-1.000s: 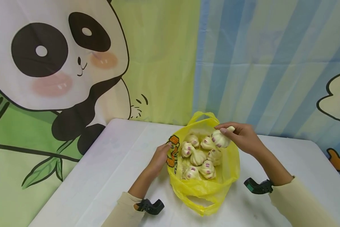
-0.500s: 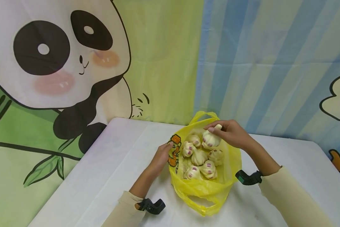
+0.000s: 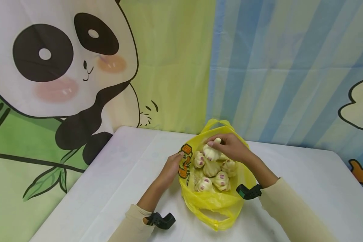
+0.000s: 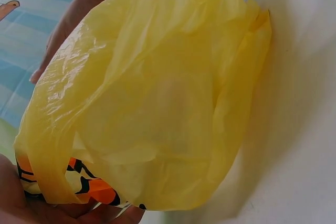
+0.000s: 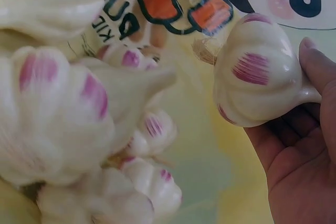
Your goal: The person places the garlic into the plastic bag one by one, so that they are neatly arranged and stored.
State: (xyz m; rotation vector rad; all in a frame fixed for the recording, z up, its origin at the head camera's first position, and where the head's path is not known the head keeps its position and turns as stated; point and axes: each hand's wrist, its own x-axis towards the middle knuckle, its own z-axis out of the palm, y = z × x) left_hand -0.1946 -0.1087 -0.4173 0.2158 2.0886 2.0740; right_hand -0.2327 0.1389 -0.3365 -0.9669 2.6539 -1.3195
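Observation:
A yellow plastic bag (image 3: pixel 217 201) lies with its mouth wide, several garlic bulbs (image 3: pixel 222 180) heaped inside. My right hand (image 3: pixel 229 146) holds one garlic bulb (image 3: pixel 211 153) by its stem over the back left of the heap. In the right wrist view the held bulb (image 5: pixel 260 72) shows purple streaks, and the thumb and fingers of that hand (image 5: pixel 299 166) pinch its stem end. The bag's left rim is gripped by my left hand (image 3: pixel 170 168), thumb inside, beside an orange and black print. In the left wrist view, fingers (image 4: pixel 100 213) lie behind the bag's wall (image 4: pixel 157 103).
The bag rests on a white-covered table (image 3: pixel 120 174). A cloth backdrop with a panda print (image 3: pixel 93 84) hangs right behind the table's far edge. One bag handle (image 3: pixel 219 124) stands up at the back; the other (image 3: pixel 214 218) droops at the front.
My right hand has moved left across the bag with the garlic bulb, from the right side to above the back left bulbs. The left hand keeps its hold on the rim.

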